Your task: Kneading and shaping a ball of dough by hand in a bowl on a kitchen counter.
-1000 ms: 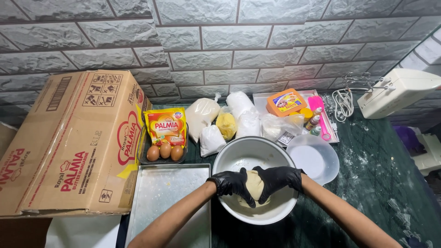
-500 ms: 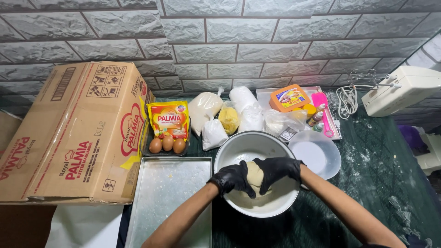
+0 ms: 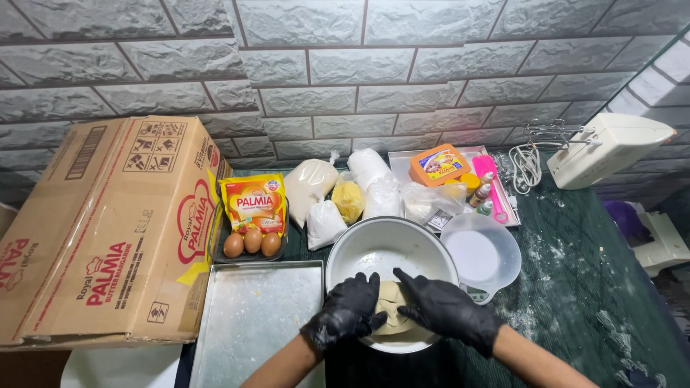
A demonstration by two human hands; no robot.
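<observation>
Both my hands wear black gloves and reach into a round metal bowl in front of me. A pale yellow lump of dough lies at the near side of the bowl. My left hand presses against its left side and my right hand cups its right side, fingers spread over it. Part of the dough is hidden under the gloves.
A flat metal baking tray lies left of the bowl, next to a big cardboard box. Behind stand a small tray with three brown eggs, a yellow pouch, several white bags, an orange tub, a clear plastic bowl and a white hand mixer.
The view has shifted slightly. Both hands have slid toward the near rim of the bowl with the dough between them, still pressing it.
</observation>
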